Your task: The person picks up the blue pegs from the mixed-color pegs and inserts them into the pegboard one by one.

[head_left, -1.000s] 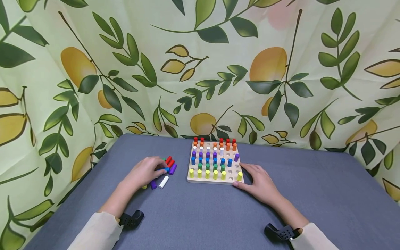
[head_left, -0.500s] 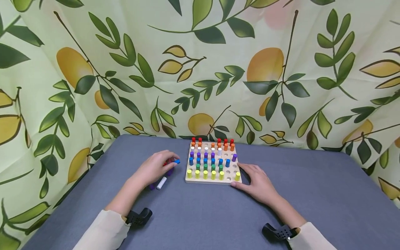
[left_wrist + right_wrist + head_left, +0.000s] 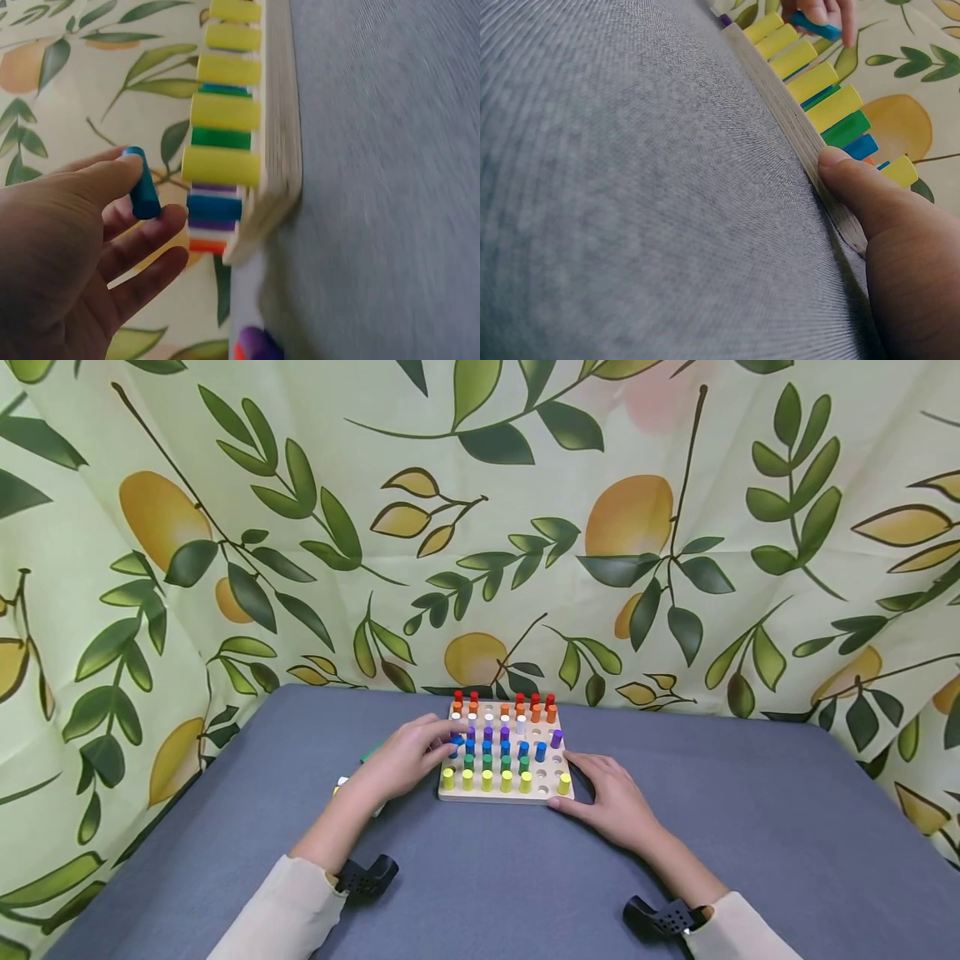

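A wooden pegboard [image 3: 495,797] lies on the table, with rows of red, orange, white, purple, blue, green and yellow pegs standing in it. My left hand [image 3: 401,758] is over the board's left side. It pinches a blue peg [image 3: 145,184] between thumb and fingers, tilted and clear of the board in the left wrist view. My right hand [image 3: 617,797] holds the board's near right corner, thumb [image 3: 855,180] against the front edge and fingers along the right side. Several holes toward the right of the board hold no peg.
Loose pegs lie left of the board, mostly hidden behind the left hand and forearm; a green peg [image 3: 367,754] and a white peg [image 3: 342,781] peek out. A purple peg [image 3: 260,343] shows near the board. Patterned cloth [image 3: 480,527] hangs behind the grey table [image 3: 510,877].
My left hand has lifted the blue peg from the loose pile and carried it right to the board's left side. The right hand keeps its hold. The head view has shifted slightly.
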### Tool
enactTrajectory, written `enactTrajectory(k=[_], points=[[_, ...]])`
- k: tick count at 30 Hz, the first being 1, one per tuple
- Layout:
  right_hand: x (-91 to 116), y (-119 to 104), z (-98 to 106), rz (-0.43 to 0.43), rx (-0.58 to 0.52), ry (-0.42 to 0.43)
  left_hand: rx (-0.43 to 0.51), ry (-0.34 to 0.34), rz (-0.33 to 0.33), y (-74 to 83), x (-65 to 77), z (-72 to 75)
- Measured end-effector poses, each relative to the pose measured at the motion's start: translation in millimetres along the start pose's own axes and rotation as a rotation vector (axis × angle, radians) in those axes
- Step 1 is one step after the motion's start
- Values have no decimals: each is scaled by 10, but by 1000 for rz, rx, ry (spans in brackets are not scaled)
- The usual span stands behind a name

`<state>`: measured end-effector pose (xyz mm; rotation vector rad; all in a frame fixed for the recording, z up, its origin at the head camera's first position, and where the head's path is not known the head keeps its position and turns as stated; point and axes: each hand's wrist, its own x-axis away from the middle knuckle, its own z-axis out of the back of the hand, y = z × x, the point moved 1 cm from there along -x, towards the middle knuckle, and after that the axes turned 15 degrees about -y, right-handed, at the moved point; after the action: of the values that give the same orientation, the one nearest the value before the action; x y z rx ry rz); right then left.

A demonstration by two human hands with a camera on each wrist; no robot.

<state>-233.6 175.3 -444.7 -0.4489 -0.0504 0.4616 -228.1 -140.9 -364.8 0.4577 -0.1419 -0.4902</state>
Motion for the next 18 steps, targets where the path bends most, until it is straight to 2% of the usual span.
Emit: enactTrajectory(k=[10,18], points=[[11,15,-2,-5,-3,0,66,13,-24,268,-255,-108],[-4,14,6,-1,-10,-1,158,15,-85,449,-439,-191]])
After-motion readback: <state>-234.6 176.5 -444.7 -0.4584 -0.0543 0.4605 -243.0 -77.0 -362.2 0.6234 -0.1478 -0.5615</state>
